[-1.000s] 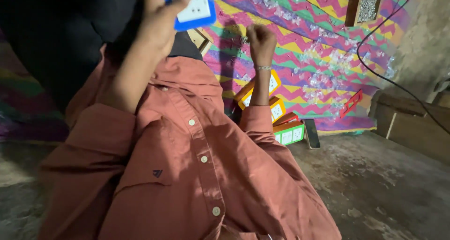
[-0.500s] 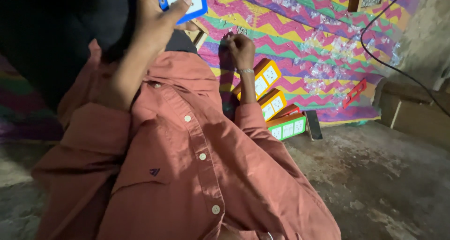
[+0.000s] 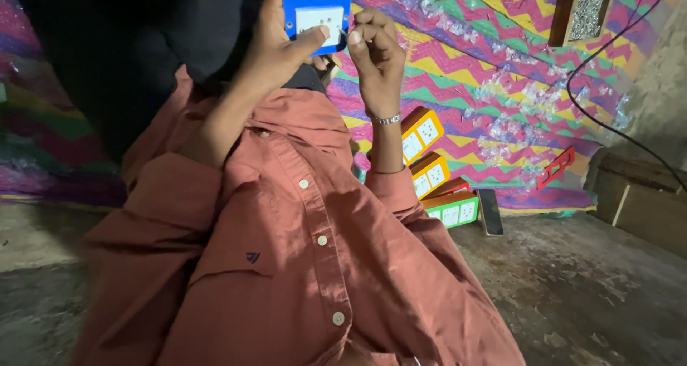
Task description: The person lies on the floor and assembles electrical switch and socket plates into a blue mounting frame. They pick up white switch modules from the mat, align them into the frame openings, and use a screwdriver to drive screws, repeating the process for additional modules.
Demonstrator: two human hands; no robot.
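Item: blue plate (image 3: 315, 12), gripped in your left hand (image 3: 275, 47). Right hand (image 3: 376, 51) pinched shut at its edge; contents unclear. You did well to steady the plate.

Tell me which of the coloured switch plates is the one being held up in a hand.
The blue switch plate, gripped in the left hand. The orange ones and the green one lie on the zigzag mat.

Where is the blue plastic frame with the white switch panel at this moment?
In the head view, the blue plastic frame is at the top centre, held in the left hand, with the right hand touching its right edge.
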